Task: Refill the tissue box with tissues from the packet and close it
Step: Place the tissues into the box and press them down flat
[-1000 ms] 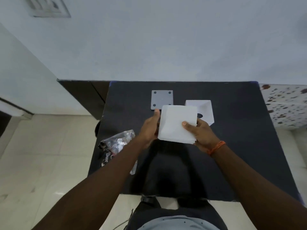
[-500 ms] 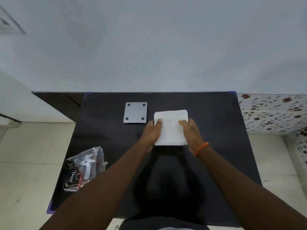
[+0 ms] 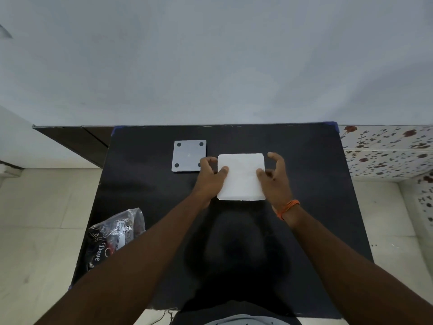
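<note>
A white square stack of tissues lies in the middle of the black table. The tissue box cannot be told apart beneath it. My left hand is at the stack's left edge, thumb resting on top and fingers curled just off the side. At the right edge, my right hand has its thumb on top and its fingers spread clear of the stack. The grey square lid with four black dots lies flat to the left, behind my left hand. The crumpled tissue packet lies at the table's left edge.
A white wall rises just behind the table's far edge. Light floor tiles surround the table on the left and right. A flower-patterned surface stands to the right. A dark cabinet adjoins the far left corner.
The stack went from held up in both hands down onto the spot where the white box stood. My fingers have now loosened from its sides, leaving the thumbs on top.
</note>
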